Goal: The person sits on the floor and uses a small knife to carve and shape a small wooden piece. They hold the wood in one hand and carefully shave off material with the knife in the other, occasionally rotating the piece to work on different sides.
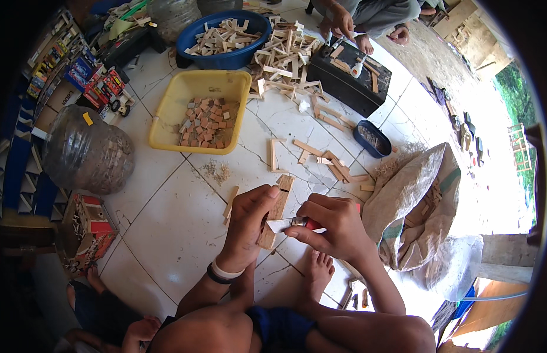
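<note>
My left hand (250, 220) grips a flat wooden strip (277, 203), holding it upright over the white tiled floor. My right hand (332, 226) holds a red-handled knife (300, 223), its blade laid across the lower part of the strip. Both hands sit close together above my bare foot (317, 273). A loose wooden stick (230, 203) lies on the tile just left of my left hand.
A yellow tub (161, 106) holds small reddish wood blocks; a blue basin (226, 59) holds pale sticks. Loose sticks lie scattered by a black box (344, 88) and a small blue tray (373, 138). A sack (414, 206) lies right. Another person sits at the top.
</note>
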Tool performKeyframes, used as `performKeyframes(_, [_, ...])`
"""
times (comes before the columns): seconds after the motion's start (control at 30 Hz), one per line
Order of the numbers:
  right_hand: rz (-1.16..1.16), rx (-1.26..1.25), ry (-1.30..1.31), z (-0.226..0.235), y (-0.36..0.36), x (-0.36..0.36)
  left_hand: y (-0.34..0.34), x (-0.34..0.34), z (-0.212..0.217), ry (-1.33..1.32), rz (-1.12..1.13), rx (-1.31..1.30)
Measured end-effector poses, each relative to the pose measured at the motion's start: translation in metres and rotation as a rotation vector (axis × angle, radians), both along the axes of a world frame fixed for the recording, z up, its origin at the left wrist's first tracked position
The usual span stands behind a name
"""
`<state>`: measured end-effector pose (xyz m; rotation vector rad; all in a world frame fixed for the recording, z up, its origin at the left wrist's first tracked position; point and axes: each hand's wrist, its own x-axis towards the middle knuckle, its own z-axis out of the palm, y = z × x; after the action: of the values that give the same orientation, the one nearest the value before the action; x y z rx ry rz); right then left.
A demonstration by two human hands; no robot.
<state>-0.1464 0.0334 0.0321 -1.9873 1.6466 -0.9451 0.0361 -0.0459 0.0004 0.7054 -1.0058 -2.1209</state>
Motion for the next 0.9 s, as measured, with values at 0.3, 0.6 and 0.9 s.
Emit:
performKeyframes(0.3, [-0.039, 0.022, 0.035, 0.0008, 0.0012, -0.0044, -0.0021, 0.0018, 0.0018, -0.056, 0.008, 0.026])
performKeyframes(0.6, [-0.1, 0.029, 0.016, -0.0003, 0.002, -0.0028, -0.0008, -0.0021, -0.0005, -0.121, 0.003, 0.039])
performKeyframes(0.9, [-0.173, 0.013, 0.006, -0.0034, 0.0023, -0.0068, -0.0011, 0.0038, -0.0001, -0.033, -0.057, 0.051])
